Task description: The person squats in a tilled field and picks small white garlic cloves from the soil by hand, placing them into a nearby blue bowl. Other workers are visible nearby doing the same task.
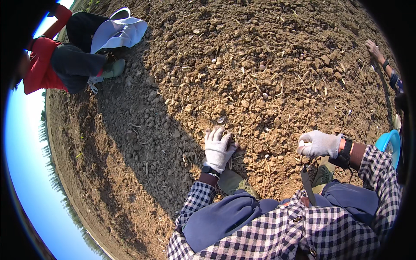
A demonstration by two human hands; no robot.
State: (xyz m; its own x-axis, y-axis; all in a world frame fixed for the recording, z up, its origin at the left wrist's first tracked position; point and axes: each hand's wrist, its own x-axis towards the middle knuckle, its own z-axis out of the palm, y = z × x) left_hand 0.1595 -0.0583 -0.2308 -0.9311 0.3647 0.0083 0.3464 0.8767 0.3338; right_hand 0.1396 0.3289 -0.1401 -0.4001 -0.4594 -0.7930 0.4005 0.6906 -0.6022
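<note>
My left hand (pixel 218 150), in a pale knit glove with soiled fingertips, rests on the loose, cloddy soil (pixel 182 143). Its fingertips touch the dirt, thumb apart from the fingers; nothing held shows, though the palm side is hidden. To the right, my right hand (pixel 320 144), gloved alike, is closed around a small white piece (pixel 305 143), too covered to identify. A pale, papery flake (pixel 221 119) lies just beyond my left fingers. Farther out, small whitish clove-like pieces (pixel 265 96) sit among the clods.
A person in red (pixel 45 61) crouches at upper left beside a white cloth bag (pixel 120 32). Another person's bare hand (pixel 373 50) reaches to the soil at upper right. A blue plastic basin (pixel 394 146) stands beyond my right arm. My shoes (pixel 234 182) are close below my hands.
</note>
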